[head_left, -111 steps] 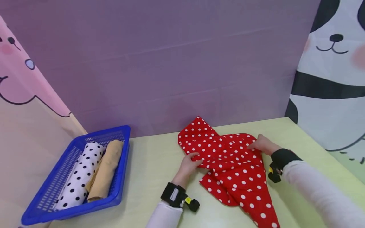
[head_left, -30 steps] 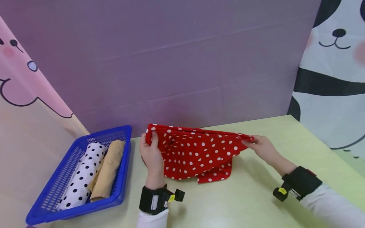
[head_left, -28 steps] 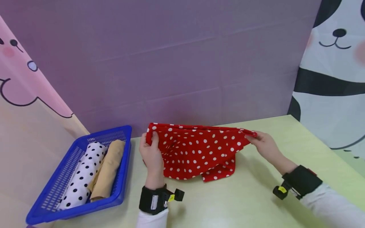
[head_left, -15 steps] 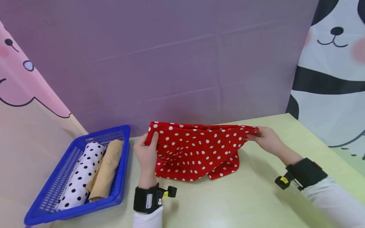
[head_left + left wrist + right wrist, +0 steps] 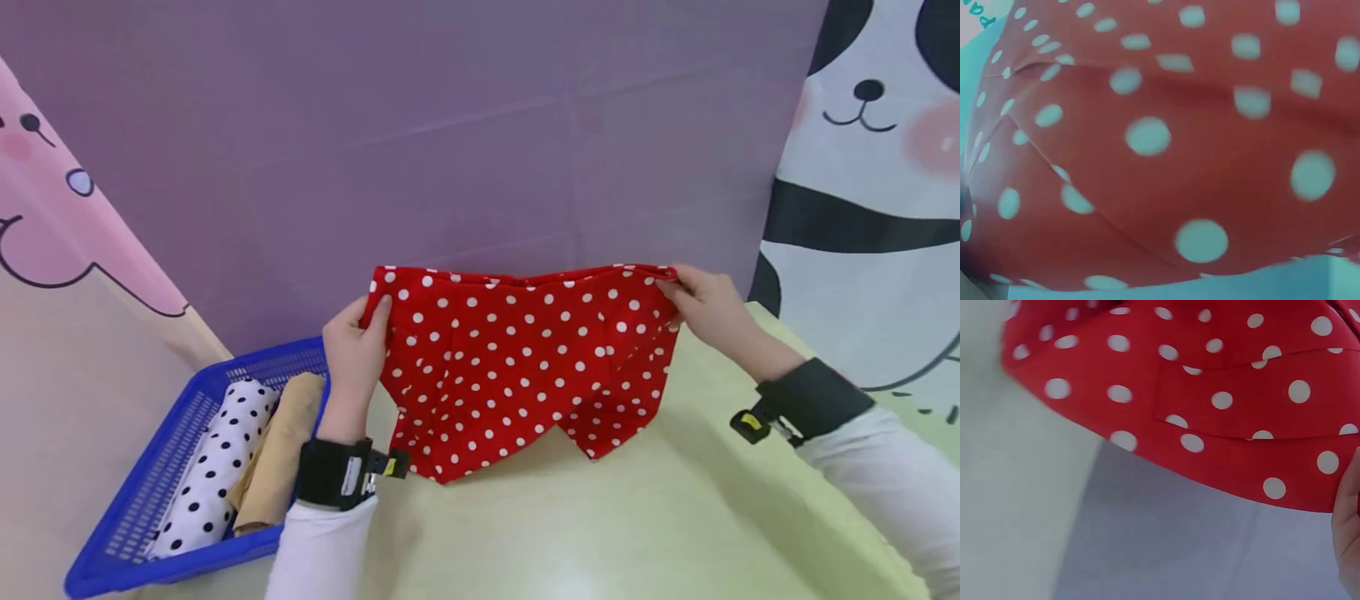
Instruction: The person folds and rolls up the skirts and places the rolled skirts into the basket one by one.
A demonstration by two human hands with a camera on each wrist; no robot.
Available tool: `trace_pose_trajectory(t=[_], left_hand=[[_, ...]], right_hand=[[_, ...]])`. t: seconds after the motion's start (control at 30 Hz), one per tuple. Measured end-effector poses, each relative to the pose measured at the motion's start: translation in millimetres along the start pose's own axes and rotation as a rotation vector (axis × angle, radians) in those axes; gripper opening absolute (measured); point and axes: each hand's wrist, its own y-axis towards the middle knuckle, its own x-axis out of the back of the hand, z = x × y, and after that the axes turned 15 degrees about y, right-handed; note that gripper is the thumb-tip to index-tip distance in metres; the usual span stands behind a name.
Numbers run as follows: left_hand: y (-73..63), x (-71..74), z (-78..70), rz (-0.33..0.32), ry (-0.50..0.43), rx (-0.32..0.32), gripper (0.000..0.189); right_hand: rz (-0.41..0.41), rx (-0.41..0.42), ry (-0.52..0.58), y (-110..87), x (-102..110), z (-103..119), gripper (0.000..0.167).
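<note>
A red cloth (image 5: 517, 358) with white dots hangs spread between my two hands, its top edge folded and nearly level. My left hand (image 5: 354, 350) pinches the upper left corner, thumb on the near face. At the upper right corner my right hand (image 5: 712, 312) grips the bunched edge between thumb and fingers. The lower edge hangs over the table, with a notch right of the middle. Close up, the red cloth (image 5: 1147, 181) fills most of the left wrist view. In the right wrist view the cloth (image 5: 1210, 456) shows seam lines, with part of the right hand (image 5: 1347, 531) at the edge.
A blue plastic basket (image 5: 142, 467) stands at the left, holding a rolled white cloth (image 5: 213, 467) with black dots and a rolled tan cloth (image 5: 281, 454). The pale yellow table (image 5: 570, 533) meets a purple backdrop (image 5: 480, 150). A panda print (image 5: 862, 192) covers the right side.
Earlier the red cloth lay crumpled on the table under my hands. It has since been gripped by two corners and raised, and over the last half second it has risen and spread further.
</note>
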Motion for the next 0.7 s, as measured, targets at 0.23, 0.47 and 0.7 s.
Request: trace_pose_trajectory(t=[0.23,0.47,0.7], left_hand=[[33.5,34.0,-26.1,0.06,0.178,-0.092,0.035],[51.3,77.5,-55.5,0.246,0.339,-0.099,0.043],[81.3,108.7,-75.7,0.5,0.395,-0.051,0.051]], right_hand=[[-0.091,0.18,-0.2,23.3,21,41,0.014],[-0.073,0.226,-0.29,31.5,45,77,0.017],[0.13,-0.074,-0.108,50.4,72,99,0.041]])
